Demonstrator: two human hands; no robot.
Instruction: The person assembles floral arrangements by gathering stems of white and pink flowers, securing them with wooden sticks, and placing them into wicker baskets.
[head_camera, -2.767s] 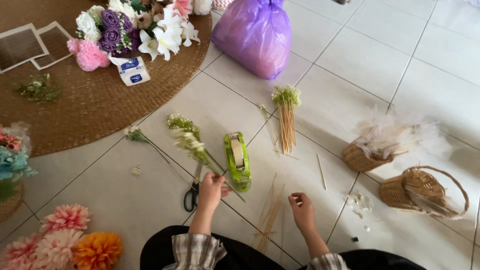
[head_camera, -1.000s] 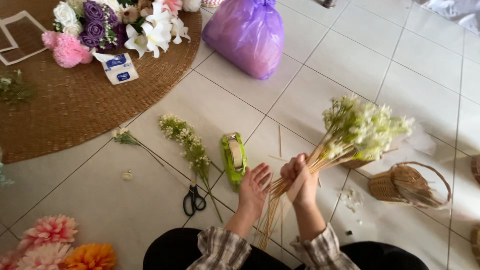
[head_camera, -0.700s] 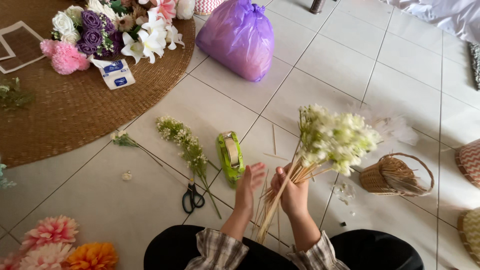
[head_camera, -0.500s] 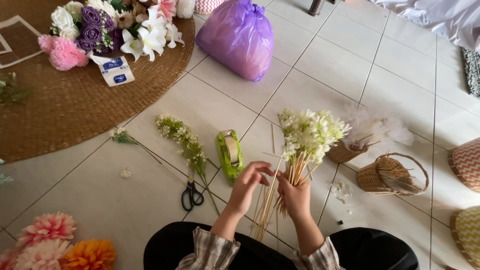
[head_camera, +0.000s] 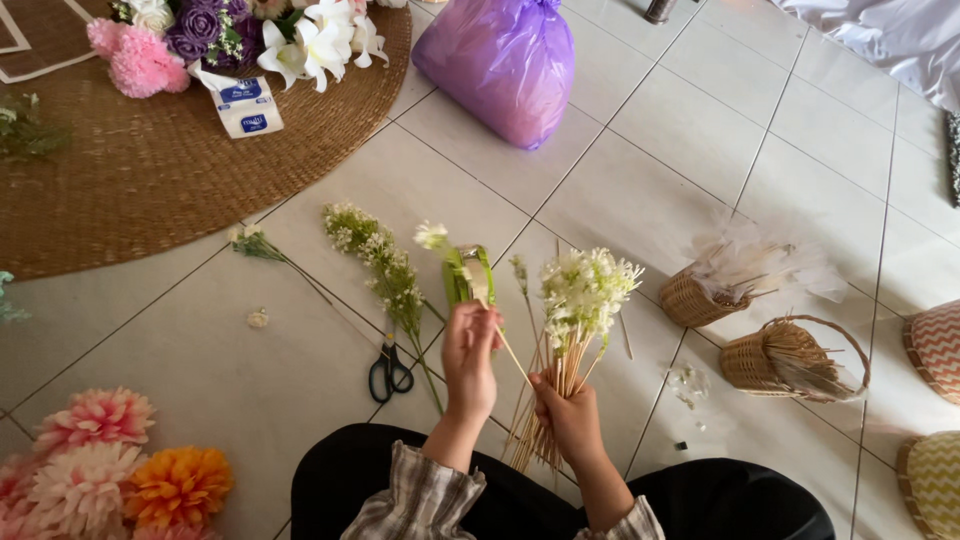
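Head cam | L hand (head_camera: 470, 345) pinches single stem (head_camera: 455, 262) | R hand (head_camera: 568, 415) grips flower bundle (head_camera: 575, 320) | scissors (head_camera: 390, 370), tape roll (head_camera: 468, 275) nearby

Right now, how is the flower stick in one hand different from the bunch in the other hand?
The left hand pinches a single flower stick, tilted, with one small white bloom. The right hand grips a bunch of flower sticks, more upright, with many white blooms crowded together on top. Both have thin pale stems and white flowers.
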